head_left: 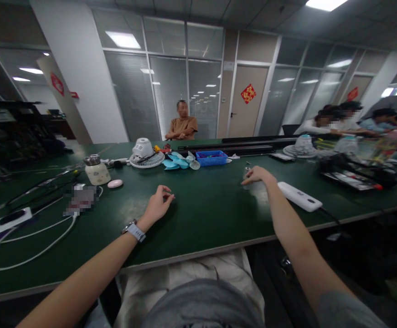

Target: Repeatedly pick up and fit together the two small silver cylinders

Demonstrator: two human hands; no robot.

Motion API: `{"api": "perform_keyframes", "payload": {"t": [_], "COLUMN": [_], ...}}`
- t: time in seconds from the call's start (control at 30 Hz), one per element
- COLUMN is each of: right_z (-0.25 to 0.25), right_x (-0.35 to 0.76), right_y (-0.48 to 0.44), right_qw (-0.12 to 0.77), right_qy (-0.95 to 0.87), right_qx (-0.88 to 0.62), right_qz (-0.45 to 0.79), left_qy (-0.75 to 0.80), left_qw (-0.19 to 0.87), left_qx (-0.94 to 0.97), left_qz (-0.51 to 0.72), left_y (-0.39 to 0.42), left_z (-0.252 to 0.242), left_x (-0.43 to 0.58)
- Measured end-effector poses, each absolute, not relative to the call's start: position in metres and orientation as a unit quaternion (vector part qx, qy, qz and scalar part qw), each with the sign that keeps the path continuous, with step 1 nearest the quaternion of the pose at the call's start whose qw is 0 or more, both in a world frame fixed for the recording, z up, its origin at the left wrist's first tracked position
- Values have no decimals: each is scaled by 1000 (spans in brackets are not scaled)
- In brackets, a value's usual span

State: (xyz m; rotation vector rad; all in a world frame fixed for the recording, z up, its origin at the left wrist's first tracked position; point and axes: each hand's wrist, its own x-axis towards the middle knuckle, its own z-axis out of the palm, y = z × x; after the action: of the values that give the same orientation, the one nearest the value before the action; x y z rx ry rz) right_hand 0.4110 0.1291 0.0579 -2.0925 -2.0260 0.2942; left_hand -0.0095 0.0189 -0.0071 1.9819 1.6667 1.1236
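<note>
My left hand rests low over the green table, its fingers loosely curved and apart with nothing visible in them. A watch with a light strap is on that wrist. Further right, my right hand bends down with its fingertips drawn together. A small shiny item shows just behind those fingers; its kind is too small and blurred to tell. Ahead, between the hands, lie a blue tray with small parts in it and light-blue fan blades.
A white fan part with a grille stands back left, near a cream bottle and a pink oval item. White cables loop at left. A white power strip lies beside my right forearm. A person sits opposite.
</note>
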Motion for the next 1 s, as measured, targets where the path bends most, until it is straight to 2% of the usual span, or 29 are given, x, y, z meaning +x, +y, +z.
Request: {"api": "perform_keyframes", "payload": {"t": [0.07,0.17,0.27,0.37,0.73,0.93,1.0], "right_z": [55,40,21,7,1,-1,-3], "right_x": [371,302,244,213,207,206,207], "right_y": [120,101,79,62,51,50,50], "right_qw": [127,206,291,326,353,353,353], "right_qy": [-761,-832,-852,-857,-843,-841,-843], "right_qx": [-628,-492,-380,-314,-298,-314,-317], "right_qz": [106,152,214,246,277,263,254], "left_qy": [575,545,504,477,442,498,510], "left_qw": [153,147,127,103,133,110,134], "left_qx": [696,709,726,738,766,682,696], "left_qz": [401,423,450,466,449,524,487], "left_y": [18,14,9,6,15,27,31], "left_z": [-6,-3,1,4,20,17,9], "left_x": [-9,-6,1,8,20,10,4]}}
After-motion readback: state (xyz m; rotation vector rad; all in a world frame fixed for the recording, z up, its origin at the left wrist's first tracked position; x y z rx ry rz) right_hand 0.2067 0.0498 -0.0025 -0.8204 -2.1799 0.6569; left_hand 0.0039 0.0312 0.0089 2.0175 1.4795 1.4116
